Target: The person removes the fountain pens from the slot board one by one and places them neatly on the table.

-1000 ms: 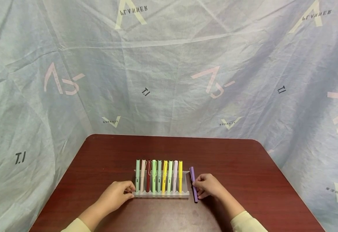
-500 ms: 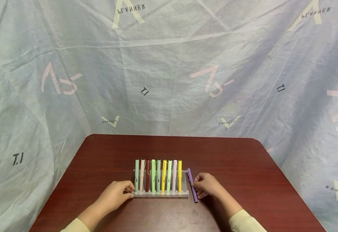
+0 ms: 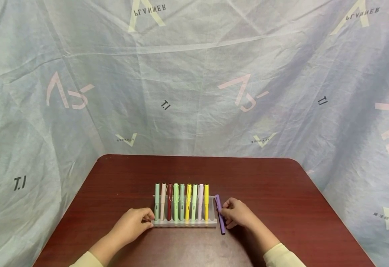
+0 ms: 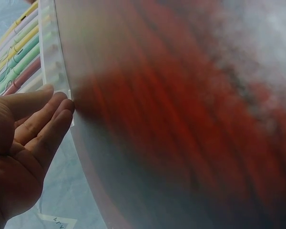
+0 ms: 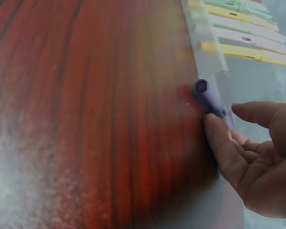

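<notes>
A clear plastic pen rack stands on the table, with several capped pens side by side in its slots, among them a dark red pen and a yellow pen at the right. My left hand holds the rack's left end, thumb and fingertips at its front corner. At the opposite end, a purple pen lies along the rack's side, its clip end away from me. My right hand holds it between thumb and fingers. The right wrist view shows the purple pen's dark round end close to the rack's edge.
The rack's rightmost part, beside the yellow pen, shows bare clear plastic. Under everything is a dark red wood-grain table with rounded far corners. Pale printed cloth hangs behind it and along both sides.
The purple pen has shifted left towards the rack's right end, its far end first and then its near end. My right hand has moved slightly left with it; my left hand stays at the rack.
</notes>
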`<state>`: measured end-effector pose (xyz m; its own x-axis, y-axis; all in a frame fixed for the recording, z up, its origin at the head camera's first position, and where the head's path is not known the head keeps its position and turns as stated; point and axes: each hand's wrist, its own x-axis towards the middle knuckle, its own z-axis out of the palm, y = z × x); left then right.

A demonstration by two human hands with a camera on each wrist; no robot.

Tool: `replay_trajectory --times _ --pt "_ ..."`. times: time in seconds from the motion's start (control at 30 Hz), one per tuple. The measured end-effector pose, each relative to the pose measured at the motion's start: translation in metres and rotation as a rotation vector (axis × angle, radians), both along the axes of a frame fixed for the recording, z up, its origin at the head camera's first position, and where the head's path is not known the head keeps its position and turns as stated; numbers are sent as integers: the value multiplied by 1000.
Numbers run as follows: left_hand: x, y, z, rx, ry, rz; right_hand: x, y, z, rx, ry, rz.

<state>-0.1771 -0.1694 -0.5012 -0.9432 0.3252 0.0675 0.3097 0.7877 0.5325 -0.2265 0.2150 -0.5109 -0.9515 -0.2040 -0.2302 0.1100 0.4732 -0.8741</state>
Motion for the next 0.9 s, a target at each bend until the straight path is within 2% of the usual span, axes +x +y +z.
replay_trajectory --times 0.1,0.2,0.33,0.5,0.7,0.9 --pt "-1 0 -1 -3 4 -3 -1 0 6 1 71 0" --pt "-1 0 -1 -1 3 1 -1 -2 14 -64 121 35" --pt "0 0 0 -3 -7 5 1 -7 21 -162 96 135" --pt "0 0 1 -4 -4 -4 4 -19 20 -180 89 187" --pt "0 0 1 -2 3 -6 5 -31 13 -184 131 177" --pt "0 0 1 -5 2 -9 5 -39 9 -180 142 111"
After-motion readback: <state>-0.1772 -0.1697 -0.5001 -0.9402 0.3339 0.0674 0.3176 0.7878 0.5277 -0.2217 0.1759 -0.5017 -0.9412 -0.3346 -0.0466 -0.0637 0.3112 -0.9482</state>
